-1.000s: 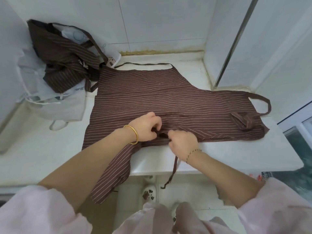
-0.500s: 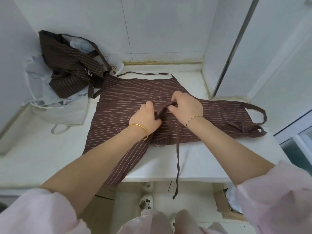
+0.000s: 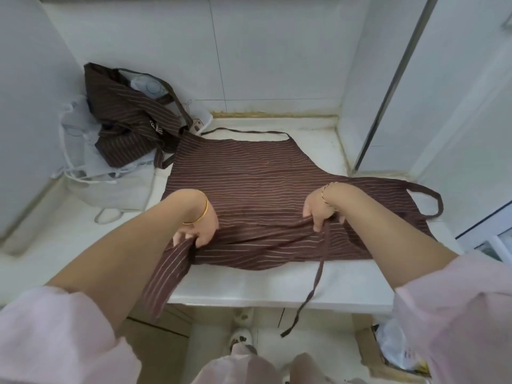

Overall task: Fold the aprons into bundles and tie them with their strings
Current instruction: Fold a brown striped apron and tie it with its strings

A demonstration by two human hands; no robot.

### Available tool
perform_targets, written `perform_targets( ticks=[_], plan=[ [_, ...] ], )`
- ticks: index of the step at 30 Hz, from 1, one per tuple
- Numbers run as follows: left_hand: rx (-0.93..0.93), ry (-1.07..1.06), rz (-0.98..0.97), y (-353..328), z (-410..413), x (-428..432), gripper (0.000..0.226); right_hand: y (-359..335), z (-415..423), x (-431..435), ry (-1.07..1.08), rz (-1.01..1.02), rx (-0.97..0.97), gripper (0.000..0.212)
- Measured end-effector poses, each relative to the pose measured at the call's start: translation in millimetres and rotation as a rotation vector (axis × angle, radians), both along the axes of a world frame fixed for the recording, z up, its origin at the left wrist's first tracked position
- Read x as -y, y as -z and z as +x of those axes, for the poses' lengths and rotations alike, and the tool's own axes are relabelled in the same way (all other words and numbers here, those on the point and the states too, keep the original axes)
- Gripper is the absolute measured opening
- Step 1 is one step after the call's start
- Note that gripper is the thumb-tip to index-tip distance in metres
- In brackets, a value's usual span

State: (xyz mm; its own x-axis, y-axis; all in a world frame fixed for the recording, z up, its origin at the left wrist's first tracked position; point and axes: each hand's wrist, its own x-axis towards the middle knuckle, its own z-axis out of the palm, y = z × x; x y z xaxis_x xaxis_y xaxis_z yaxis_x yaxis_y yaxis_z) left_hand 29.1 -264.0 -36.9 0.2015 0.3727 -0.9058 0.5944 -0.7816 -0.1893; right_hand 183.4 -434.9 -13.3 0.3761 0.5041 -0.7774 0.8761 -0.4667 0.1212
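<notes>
While the left hand (image 3: pixel 198 225) grips the apron (image 3: pixel 249 173), the right hand (image 3: pixel 322 212) pinches its near edge.

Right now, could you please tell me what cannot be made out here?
Head view:
1. Left hand: fingertips buried in the spread apron fabric.
2. Crumpled apron: white print too small to read.
3. Cardboard box: cut by the bottom edge, partly behind the right sleeve.

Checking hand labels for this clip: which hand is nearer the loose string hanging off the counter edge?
Right. The right hand grips the apron just where the string starts; the left hand holds the hem well off to its left.
</notes>
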Motion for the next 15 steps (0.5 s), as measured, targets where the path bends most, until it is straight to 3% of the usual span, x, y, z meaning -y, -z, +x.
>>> perform_targets(
  ticks=[2, 7, 11, 13, 15],
  plan=[
    [-0.101, 0.028, -0.034, -1, 6, -7, 0.065, -8, 4, -6, -0.072, -0.113, 0.022, 0.056],
    [-0.003, 0.347, 0.308, -2, 25, -50, 0.035, -2, 47, -52, -0.021, -0.046, 0.190, 0.059],
    [0.446, 0.189, 0.437, 6, 46, -124, 0.032, 11, 91, -92, 0.349, 0.273, 0.281, 0.025],
    [0.651, 0.137, 0.515, 7, 65, -151, 0.030, 11, 108, -113, 0.461, 0.488, 0.382, 0.025],
    [0.744, 0.119, 0.562, 14, 84, -168, 0.028, 20, 122, -131, 0.434, 0.615, 0.506, 0.032]
  ],
)
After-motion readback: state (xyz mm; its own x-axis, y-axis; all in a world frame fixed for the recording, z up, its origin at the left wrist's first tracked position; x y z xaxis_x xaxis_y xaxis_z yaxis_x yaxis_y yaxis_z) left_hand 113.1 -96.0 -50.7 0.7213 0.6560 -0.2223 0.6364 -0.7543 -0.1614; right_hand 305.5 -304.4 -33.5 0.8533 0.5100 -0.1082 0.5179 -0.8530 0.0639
